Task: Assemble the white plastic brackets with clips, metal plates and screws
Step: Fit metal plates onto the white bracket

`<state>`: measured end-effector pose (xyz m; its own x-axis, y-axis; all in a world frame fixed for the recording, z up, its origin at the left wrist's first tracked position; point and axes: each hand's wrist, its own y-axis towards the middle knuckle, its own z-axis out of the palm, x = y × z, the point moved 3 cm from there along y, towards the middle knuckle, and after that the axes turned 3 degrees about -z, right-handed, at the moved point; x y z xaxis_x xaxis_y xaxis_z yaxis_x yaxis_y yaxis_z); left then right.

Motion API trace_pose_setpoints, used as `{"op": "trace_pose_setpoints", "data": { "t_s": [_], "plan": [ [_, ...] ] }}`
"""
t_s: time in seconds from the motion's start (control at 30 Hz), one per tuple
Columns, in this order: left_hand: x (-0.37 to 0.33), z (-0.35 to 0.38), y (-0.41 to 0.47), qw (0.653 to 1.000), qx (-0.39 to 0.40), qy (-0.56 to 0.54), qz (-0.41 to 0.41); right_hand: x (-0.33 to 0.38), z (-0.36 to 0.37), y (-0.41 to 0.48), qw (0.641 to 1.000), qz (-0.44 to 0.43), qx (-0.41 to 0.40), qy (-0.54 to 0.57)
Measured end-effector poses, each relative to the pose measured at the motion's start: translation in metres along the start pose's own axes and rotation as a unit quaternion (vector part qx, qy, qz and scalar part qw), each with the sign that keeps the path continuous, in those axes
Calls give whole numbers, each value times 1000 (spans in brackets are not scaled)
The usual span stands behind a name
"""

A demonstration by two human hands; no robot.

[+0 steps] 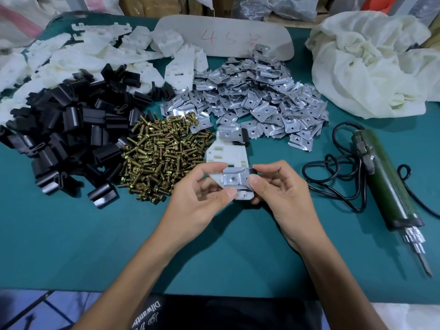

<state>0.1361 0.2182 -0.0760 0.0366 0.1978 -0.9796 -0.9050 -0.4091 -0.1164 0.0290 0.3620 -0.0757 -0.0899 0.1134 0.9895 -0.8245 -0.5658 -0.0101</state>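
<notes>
While both hands meet mid-bench, the white bracket (226, 154) is held between them, long axis running to 12 o'clock. Left hand (200, 194) grips the bracket's near left edge, fingers (214, 166) curled over the top, thumb below. Right hand (281, 189) pinches the near plate (234, 178) from 3 o'clock, thumb on the plate's edge; a near clip (252, 171) shows black just under the index fingertip. Centre hole of that plate is visible. Far plate (229, 134) with the far clip (246, 137) sits on the bracket's 12 o'clock end.

Teal bench (119, 234), seen from the bracket:
- screw pile (159, 156) at 9 o'clock, just beside it
- black clip pile (66, 129) further out at 9–10 o'clock
- loose plate pile (262, 98) at 1 o'clock
- loose bracket pile (95, 51) at 11 o'clock
- electric screwdriver (385, 182) at 3 o'clock, well apart, bit toward 5 o'clock
- cord (333, 172) coiled between the screwdriver and the right hand
- white cloth bag (371, 63) at 2 o'clock
- grey card (226, 36) marked "45" at 12 o'clock
</notes>
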Motion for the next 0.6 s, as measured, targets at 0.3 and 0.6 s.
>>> {"op": "trace_pose_setpoints", "data": {
  "t_s": [0.3, 0.6],
  "plan": [
    [1, 4, 1, 998, -23, 65, 0, 1, -4, -2, 999, 8, -2, -42],
    [-7, 13, 1, 962, 30, 270, 20, 6, -9, -28, 920, -132, 33, -368]
  ]
}}
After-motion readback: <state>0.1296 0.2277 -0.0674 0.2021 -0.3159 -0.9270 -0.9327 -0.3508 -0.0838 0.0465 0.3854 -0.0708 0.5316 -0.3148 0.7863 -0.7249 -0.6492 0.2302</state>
